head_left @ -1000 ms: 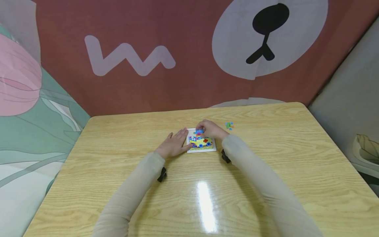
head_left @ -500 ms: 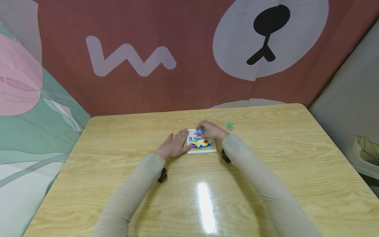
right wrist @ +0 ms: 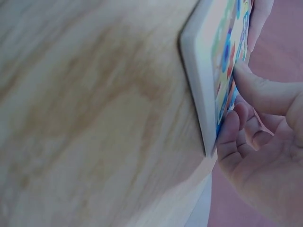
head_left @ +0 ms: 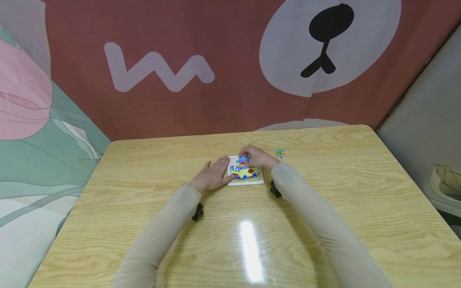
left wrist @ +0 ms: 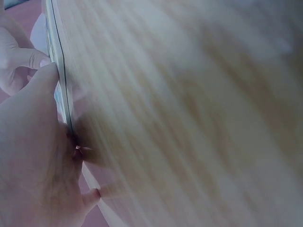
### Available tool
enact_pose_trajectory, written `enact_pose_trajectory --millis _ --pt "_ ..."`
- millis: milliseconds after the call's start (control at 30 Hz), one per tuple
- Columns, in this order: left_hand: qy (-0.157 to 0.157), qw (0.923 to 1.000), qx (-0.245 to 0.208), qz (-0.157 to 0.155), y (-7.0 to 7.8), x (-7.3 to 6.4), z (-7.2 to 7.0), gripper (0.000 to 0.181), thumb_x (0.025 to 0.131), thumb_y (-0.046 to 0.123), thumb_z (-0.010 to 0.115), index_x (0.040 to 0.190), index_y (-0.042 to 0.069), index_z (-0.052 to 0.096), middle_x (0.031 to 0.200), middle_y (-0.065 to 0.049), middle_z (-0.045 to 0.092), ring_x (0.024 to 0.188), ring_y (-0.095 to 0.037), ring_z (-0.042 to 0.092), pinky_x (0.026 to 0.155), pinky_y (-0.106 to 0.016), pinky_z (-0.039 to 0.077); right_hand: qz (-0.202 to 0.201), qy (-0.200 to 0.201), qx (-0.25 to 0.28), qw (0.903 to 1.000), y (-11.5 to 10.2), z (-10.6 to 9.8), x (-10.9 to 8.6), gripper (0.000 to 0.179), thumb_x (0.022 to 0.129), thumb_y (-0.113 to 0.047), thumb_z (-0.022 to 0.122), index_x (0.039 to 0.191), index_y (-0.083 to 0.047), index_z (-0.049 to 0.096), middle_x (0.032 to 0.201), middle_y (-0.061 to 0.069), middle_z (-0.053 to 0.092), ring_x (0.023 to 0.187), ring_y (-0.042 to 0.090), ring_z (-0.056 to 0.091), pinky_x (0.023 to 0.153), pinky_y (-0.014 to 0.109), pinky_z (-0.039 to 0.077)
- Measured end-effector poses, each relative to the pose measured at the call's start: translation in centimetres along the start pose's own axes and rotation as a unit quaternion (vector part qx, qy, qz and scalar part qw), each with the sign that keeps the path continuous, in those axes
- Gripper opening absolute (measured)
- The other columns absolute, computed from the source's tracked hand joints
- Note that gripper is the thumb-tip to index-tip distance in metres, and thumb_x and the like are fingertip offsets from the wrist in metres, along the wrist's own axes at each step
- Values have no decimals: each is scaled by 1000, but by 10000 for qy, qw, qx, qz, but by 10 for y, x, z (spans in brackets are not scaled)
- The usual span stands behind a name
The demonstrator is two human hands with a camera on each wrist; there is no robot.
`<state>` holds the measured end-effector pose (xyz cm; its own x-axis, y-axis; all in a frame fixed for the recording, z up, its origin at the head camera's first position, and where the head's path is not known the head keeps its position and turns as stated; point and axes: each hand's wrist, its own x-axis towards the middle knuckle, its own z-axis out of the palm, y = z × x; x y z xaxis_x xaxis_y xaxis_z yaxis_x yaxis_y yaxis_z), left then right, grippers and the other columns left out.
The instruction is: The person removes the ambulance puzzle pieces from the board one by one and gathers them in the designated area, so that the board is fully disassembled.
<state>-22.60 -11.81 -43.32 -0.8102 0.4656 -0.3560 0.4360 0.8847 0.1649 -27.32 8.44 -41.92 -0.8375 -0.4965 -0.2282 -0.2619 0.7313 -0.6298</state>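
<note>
A white-framed jigsaw puzzle point(head_left: 248, 183) with a yellow ambulance picture lies on the table. My left hand point(head_left: 211, 175) rests along its left side, fingers straight and spread, the thumb reaching over the lower left of the picture. At the upper part of the puzzle, my right hand point(head_left: 255, 156) pinches a blue puzzle piece point(head_left: 242, 160) between thumb and fingers. From the right wrist view, the thumb and curled fingertips point(right wrist: 229, 125) are close against the picture surface, beside the pale frame edge point(right wrist: 201, 80). The fingers partly cover the piece.
Several loose puzzle pieces point(head_left: 279, 153), green, blue and orange, lie to the right behind my right hand. The wood-grain table point(head_left: 144, 172) ends at a brown curtain point(head_left: 162, 108) with a bear print. A beige object point(head_left: 446, 180) stands beyond the right edge.
Both hands stay in nearly the same place. The blue puzzle piece in my right fingers shifts only very slightly over the puzzle.
</note>
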Motion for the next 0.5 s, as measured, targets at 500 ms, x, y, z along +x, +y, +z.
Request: enact_pose_trajectory --millis 500 --pt "-42 10000 14 -17 0 0 -1 78 98 61 24 155 14 1 163 -1 -1 151 -17 4 122 -51 8 57 46 151 9999 3 0 -1 33 88 -1 64 121 -1 59 117 19 52 106 28 49 99 42 44"
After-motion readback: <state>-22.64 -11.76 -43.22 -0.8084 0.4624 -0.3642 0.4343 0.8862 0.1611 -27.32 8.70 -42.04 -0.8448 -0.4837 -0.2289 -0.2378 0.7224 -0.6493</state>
